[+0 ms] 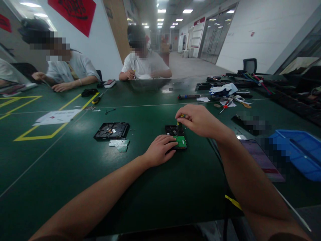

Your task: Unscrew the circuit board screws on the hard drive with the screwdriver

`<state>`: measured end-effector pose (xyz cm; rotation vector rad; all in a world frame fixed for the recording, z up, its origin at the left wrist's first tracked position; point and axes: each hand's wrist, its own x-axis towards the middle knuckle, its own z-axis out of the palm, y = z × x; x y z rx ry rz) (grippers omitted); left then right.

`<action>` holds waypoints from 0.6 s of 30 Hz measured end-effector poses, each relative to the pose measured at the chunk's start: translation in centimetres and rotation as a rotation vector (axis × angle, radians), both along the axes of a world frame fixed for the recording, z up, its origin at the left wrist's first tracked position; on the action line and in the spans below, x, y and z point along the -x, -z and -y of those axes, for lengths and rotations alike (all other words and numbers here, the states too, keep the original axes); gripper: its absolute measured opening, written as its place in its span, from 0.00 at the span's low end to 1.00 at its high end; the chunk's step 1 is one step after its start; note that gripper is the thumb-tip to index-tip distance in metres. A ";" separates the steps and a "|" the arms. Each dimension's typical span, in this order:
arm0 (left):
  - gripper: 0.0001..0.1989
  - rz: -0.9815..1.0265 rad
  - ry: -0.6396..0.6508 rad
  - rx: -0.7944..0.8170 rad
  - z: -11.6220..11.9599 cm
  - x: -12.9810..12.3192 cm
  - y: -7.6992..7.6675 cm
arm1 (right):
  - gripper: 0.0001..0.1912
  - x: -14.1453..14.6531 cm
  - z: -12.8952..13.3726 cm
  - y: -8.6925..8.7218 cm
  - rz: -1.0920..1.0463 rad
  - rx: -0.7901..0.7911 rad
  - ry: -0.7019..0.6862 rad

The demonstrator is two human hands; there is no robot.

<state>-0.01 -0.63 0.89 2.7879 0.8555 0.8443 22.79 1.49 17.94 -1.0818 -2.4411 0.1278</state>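
In front of me on the green table lies a hard drive [171,129], its green circuit board [181,142] facing up. My left hand [162,150] holds the drive from its left side, the fingers reaching over the near part of the board. Above the drive, my right hand [198,119] pinches a screwdriver [178,123] with a yellow handle. Its shaft points down at the drive; whether the tip sits in a screw I cannot tell. To the left lie a second hard drive [111,130], a detached circuit board [120,145] and several tiny screws [132,130].
Blue plastic tray [301,154] and a phone-like flat screen [262,160] are on the right. Behind them lie white gloves [223,89], a red screwdriver [225,106] and cables. Paper [56,117] lies left. Two people [145,63] sit across the table; another is partly visible at far left.
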 end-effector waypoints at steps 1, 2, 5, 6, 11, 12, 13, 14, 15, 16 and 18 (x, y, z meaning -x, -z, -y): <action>0.18 -0.001 -0.001 -0.001 0.0 0.0 0.0 | 0.08 0.0 0.0 -0.1 0.000 0.008 -0.007; 0.18 -0.003 -0.002 -0.003 0.0 0.0 0.0 | 0.08 0.0 0.0 -0.1 -0.001 0.018 -0.017; 0.18 -0.005 -0.006 -0.001 0.0 -0.1 0.0 | 0.10 -0.1 0.0 -0.2 0.009 0.035 -0.034; 0.18 -0.002 -0.006 0.001 0.0 -0.1 0.0 | 0.10 -0.1 0.0 -0.1 0.015 0.026 -0.021; 0.19 0.012 -0.004 0.005 0.0 0.0 0.0 | 0.08 -0.2 -0.1 0.0 0.094 -0.060 0.118; 0.19 0.013 -0.003 0.004 0.0 0.0 0.0 | 0.10 -0.2 -0.1 0.0 0.105 -0.064 0.134; 0.19 0.013 -0.002 0.004 0.0 0.0 0.0 | 0.11 -0.1 -0.1 0.0 0.111 -0.062 0.145; 0.19 0.014 -0.001 0.003 0.0 0.0 0.0 | 0.12 -0.1 -0.1 0.0 0.112 -0.056 0.151; 0.19 0.013 0.000 0.002 0.0 0.0 0.0 | 0.13 -0.1 -0.1 0.0 0.111 -0.048 0.153; 0.19 0.011 0.001 0.002 0.0 0.0 0.0 | 0.12 -0.1 -0.1 0.0 0.108 -0.043 0.150; 0.18 0.007 0.002 -0.001 0.0 0.0 0.0 | 0.10 -0.1 -0.1 0.0 0.093 -0.036 0.125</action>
